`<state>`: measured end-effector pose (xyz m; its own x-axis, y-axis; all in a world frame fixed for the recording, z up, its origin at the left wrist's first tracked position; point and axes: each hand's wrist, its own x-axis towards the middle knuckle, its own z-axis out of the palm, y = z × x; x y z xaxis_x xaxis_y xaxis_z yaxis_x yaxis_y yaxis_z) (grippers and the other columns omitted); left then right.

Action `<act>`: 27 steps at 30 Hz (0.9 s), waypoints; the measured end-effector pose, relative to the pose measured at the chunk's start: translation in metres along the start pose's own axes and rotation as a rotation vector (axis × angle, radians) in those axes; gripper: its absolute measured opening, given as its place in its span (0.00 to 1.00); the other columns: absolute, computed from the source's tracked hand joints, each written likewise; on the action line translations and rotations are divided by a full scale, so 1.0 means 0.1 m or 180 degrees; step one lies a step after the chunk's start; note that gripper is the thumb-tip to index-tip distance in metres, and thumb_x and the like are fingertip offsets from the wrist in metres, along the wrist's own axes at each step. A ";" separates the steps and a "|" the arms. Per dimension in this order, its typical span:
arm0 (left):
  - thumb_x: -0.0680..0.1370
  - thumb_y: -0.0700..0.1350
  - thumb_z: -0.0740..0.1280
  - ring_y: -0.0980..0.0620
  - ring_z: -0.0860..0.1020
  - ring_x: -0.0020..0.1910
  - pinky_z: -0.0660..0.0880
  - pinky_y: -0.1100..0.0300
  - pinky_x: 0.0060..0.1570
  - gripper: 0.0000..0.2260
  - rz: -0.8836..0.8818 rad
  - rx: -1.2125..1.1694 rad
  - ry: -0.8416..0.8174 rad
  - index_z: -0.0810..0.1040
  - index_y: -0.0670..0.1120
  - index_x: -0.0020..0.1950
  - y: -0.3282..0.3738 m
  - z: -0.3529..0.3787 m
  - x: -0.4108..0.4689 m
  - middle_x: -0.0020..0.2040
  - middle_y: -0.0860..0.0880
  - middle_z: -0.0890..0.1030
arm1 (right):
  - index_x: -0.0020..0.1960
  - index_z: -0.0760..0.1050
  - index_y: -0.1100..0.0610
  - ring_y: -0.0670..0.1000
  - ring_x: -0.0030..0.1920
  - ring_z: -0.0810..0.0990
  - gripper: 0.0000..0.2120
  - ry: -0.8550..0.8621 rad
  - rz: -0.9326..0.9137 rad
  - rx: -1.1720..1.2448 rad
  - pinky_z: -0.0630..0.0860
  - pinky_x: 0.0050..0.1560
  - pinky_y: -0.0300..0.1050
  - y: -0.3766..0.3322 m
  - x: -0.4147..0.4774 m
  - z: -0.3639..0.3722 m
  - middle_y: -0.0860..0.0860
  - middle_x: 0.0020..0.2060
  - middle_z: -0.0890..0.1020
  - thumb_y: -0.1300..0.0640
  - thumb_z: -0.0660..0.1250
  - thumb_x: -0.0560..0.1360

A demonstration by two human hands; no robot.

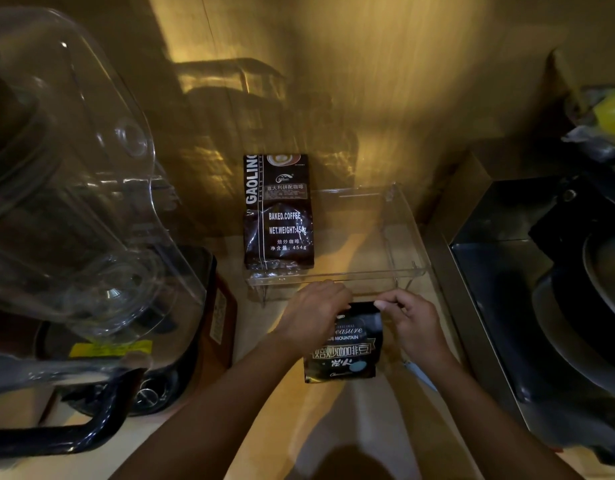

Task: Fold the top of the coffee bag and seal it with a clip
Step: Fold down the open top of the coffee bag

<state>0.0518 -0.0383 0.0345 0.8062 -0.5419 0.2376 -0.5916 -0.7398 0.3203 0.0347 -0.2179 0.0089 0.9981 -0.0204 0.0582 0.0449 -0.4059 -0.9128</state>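
A small black coffee bag (347, 355) with gold lettering stands on the counter in front of me. My left hand (313, 315) grips its top left corner from above. My right hand (411, 320) pinches the top right corner between thumb and fingers. The bag's top edge is mostly hidden under both hands. A pale, thin object (422, 375), possibly a clip, lies on the counter just under my right wrist; I cannot tell for sure.
A larger dark coffee bag (280, 216) stands in a clear plastic tray (406, 237) behind the small bag. A blender with a clear cover (74, 202) fills the left. A steel sink (507, 271) with dark cookware lies on the right.
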 end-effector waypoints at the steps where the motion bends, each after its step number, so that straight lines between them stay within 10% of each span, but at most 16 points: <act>1: 0.68 0.35 0.70 0.44 0.78 0.38 0.71 0.58 0.36 0.07 -0.0038 -0.0074 -0.0081 0.75 0.42 0.42 -0.02 -0.02 0.00 0.38 0.43 0.81 | 0.33 0.75 0.45 0.46 0.37 0.77 0.16 0.0004 -0.0005 0.0028 0.72 0.36 0.36 0.00 0.01 0.00 0.45 0.33 0.79 0.64 0.66 0.72; 12: 0.68 0.55 0.73 0.50 0.74 0.21 0.68 0.63 0.18 0.18 -0.0375 0.0531 0.0391 0.72 0.44 0.28 -0.06 -0.13 -0.11 0.23 0.48 0.77 | 0.34 0.74 0.46 0.41 0.37 0.77 0.14 0.0009 -0.0149 0.0074 0.72 0.39 0.44 -0.02 0.04 0.00 0.44 0.32 0.79 0.63 0.66 0.72; 20: 0.77 0.41 0.62 0.45 0.74 0.43 0.69 0.54 0.40 0.04 -0.0686 -0.0429 0.0174 0.73 0.41 0.46 -0.17 -0.07 -0.27 0.44 0.43 0.78 | 0.34 0.76 0.45 0.39 0.36 0.77 0.16 -0.0003 -0.0063 0.0262 0.71 0.36 0.31 0.03 0.04 -0.02 0.45 0.32 0.80 0.64 0.66 0.72; 27: 0.76 0.48 0.65 0.44 0.77 0.38 0.74 0.50 0.36 0.10 -0.1320 -0.0394 0.0523 0.74 0.41 0.41 -0.16 -0.03 -0.31 0.39 0.43 0.80 | 0.34 0.75 0.47 0.38 0.34 0.76 0.15 0.0017 0.0039 0.0266 0.69 0.33 0.28 0.02 0.03 -0.04 0.46 0.33 0.79 0.65 0.65 0.72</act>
<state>0.0359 -0.0084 0.0248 0.9697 -0.1325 0.2054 -0.2233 -0.8222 0.5236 0.0377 -0.2225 0.0084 0.9984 -0.0298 0.0488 0.0364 -0.3279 -0.9440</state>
